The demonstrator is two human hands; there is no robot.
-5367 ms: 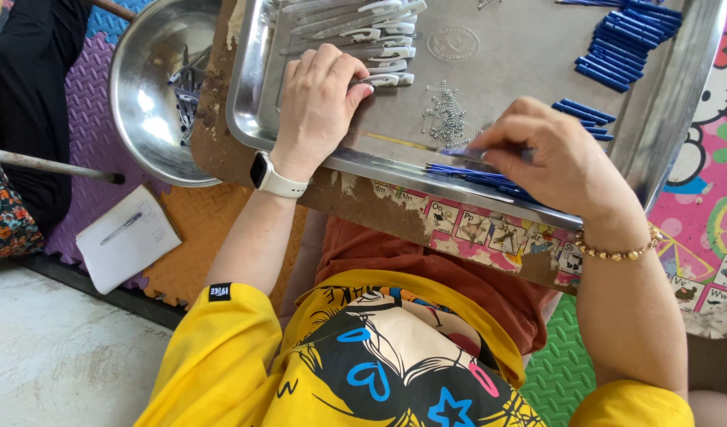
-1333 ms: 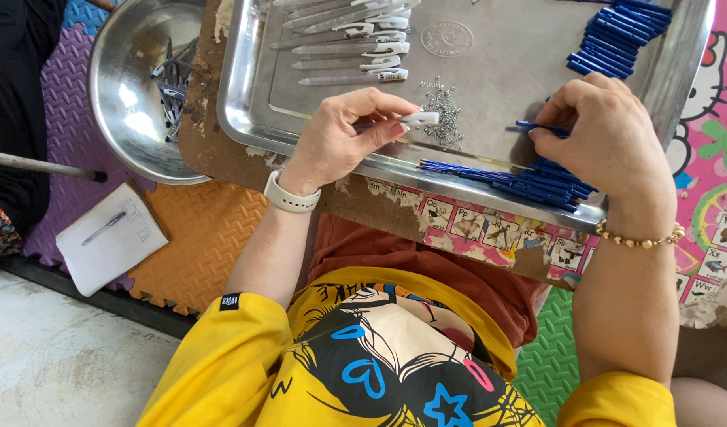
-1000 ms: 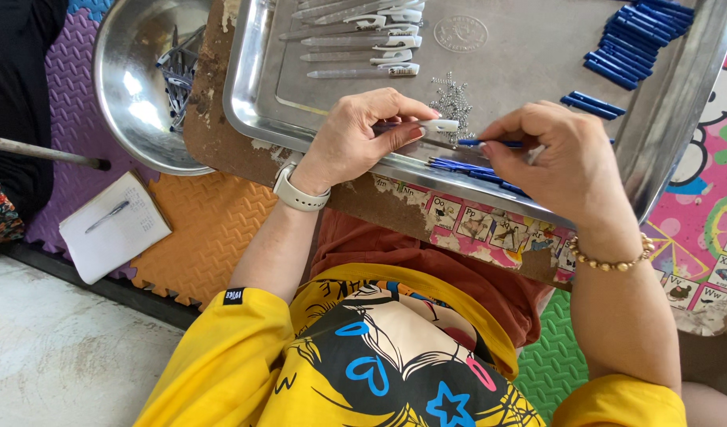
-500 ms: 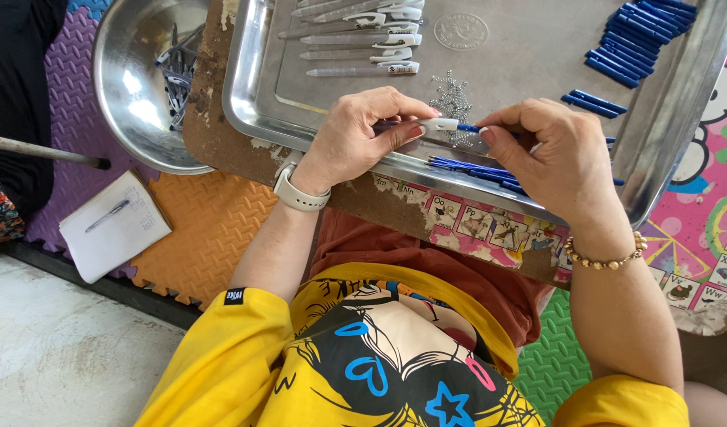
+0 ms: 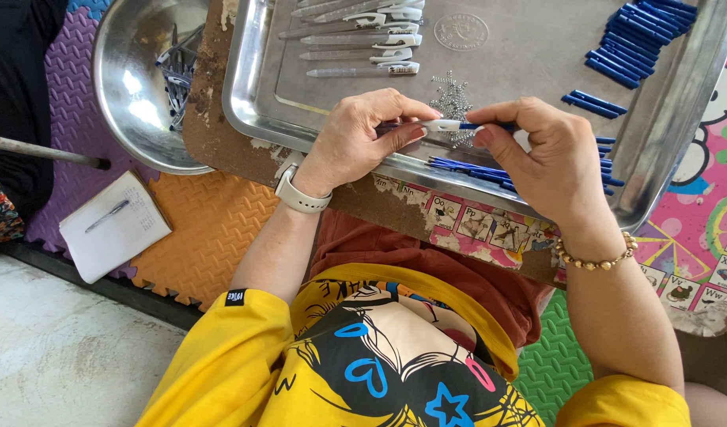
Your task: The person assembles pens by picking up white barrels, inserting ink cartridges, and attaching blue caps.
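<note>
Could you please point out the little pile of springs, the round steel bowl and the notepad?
springs (image 5: 452, 95), head view, middle of the pile.
steel bowl (image 5: 130, 95), head view, bare inner wall.
notepad (image 5: 134, 229), head view, open page.

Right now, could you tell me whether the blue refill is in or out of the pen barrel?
Partly in: the blue refill pokes from the white barrel tip.

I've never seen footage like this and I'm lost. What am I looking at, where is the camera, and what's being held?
The camera sits on a person's head, looking down at their own two bare hands. The left hand holds a white pen barrel; the right hand holds a thin blue refill at its end. Both work over a steel tray carrying finished pens, tiny springs and more blue refills. A metal bowl stands beside it, and a notepad lies on the foam mats.
</note>
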